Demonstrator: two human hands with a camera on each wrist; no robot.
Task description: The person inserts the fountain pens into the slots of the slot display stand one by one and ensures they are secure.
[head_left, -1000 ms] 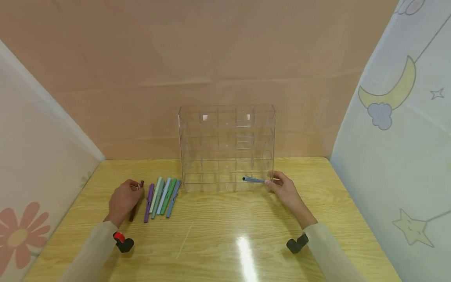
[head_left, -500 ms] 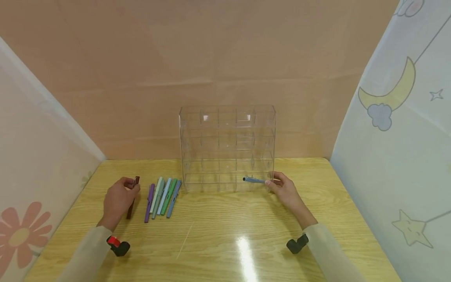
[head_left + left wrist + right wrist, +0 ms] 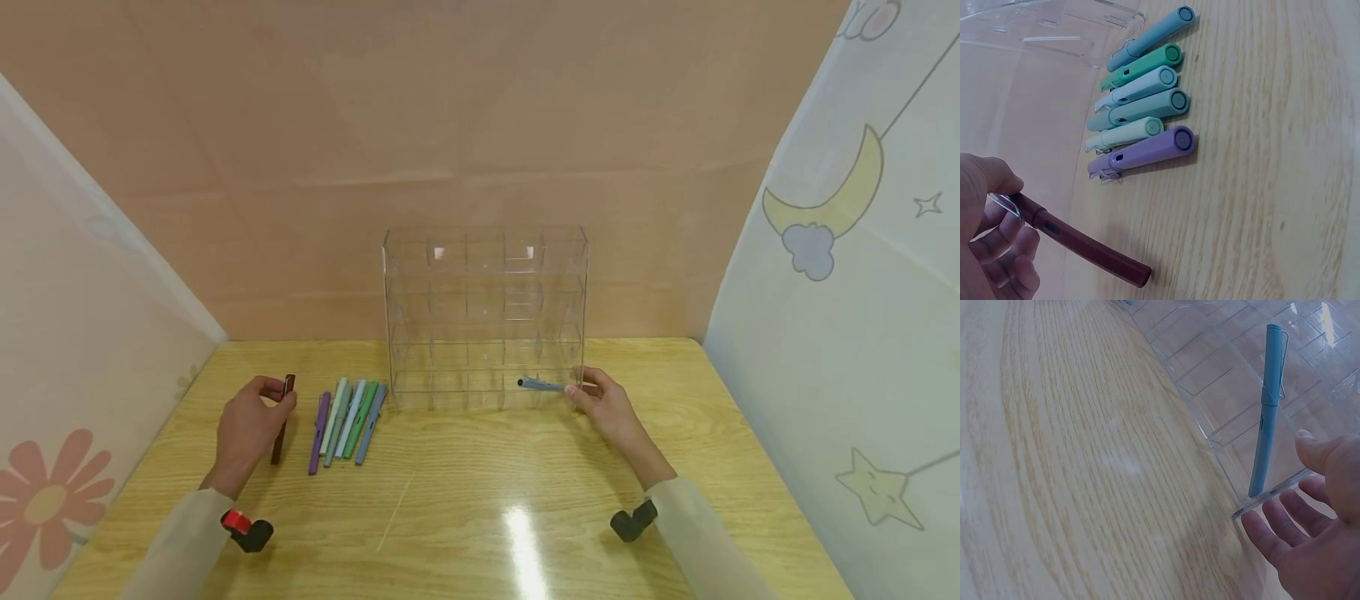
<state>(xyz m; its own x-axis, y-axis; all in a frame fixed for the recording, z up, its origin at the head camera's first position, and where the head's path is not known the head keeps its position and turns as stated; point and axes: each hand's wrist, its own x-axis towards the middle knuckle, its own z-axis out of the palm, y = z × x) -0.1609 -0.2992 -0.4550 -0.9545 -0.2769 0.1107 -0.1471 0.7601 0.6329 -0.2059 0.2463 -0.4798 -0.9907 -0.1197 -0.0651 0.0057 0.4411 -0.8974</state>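
My left hand (image 3: 247, 425) pinches a dark red fountain pen (image 3: 1091, 250) by its clip end between thumb and fingers; the pen slants down, its other end close over the table. Right of it lie several capped pens side by side: a purple pen (image 3: 1147, 150), a green pen (image 3: 1144, 67), a blue pen (image 3: 1154, 37) and paler ones. My right hand (image 3: 607, 408) holds the right side panel of a clear acrylic rack (image 3: 486, 333), thumb in front and fingers along the outside. A blue fountain pen (image 3: 1266, 412) lies across the rack's bottom row, apart from the thumb.
The rack stands upright near the back of the wooden table (image 3: 450, 517), divided into rows of small compartments. Behind it hangs an orange-brown cloth backdrop (image 3: 300, 208). Patterned white panels (image 3: 825, 375) close off both sides.
My left hand has moved slightly left and away from the row of pens, taking the dark red pen with it. My right hand, the rack and the blue pen in it stay put.
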